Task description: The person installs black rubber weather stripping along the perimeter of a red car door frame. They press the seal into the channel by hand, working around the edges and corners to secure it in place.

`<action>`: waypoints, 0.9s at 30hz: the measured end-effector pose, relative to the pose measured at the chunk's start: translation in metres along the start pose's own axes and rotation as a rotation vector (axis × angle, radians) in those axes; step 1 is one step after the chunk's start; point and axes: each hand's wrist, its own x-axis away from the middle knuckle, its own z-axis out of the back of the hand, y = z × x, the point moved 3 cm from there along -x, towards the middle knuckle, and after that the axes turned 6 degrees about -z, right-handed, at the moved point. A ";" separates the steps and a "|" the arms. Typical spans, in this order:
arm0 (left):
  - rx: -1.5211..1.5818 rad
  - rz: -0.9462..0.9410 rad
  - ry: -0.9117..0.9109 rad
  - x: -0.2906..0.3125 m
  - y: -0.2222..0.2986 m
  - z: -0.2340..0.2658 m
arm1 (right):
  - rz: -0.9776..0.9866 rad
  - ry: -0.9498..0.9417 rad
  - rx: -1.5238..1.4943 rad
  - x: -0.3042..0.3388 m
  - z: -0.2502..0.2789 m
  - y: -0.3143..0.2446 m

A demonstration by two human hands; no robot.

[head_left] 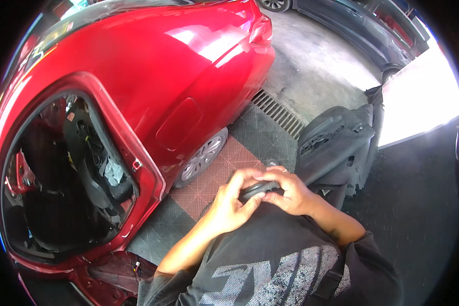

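Close in front of my chest, I hold a small black curved piece (252,192) with both hands. It looks smooth and rounded, but my fingers cover much of it and its exact kind cannot be made out. My left hand (230,208) is closed round its left end, thumb in front and fingertips on top. On the other end, my right hand (291,194) grips with its thumb below and its fingers above. The fingertips of both hands nearly meet over the middle of the piece.
To my left stands a red car (137,66) with its door opening (107,102) uncovered and a silver wheel (204,157). Black interior door panels (336,132) lean at the right. Beyond are a floor grate (279,113) and a dark car (341,30). Red and grey tiles (239,155) cover the floor.
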 end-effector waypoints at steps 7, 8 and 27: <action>0.215 0.151 -0.078 -0.092 -0.096 -0.039 | -0.300 0.059 -0.311 -0.042 0.121 0.063; 0.121 0.198 -0.192 -0.107 -0.120 -0.046 | -0.311 0.120 -0.413 -0.044 0.145 0.081; -0.132 0.564 0.083 -0.485 -0.301 -0.204 | -0.129 0.758 -0.803 -0.157 0.560 0.258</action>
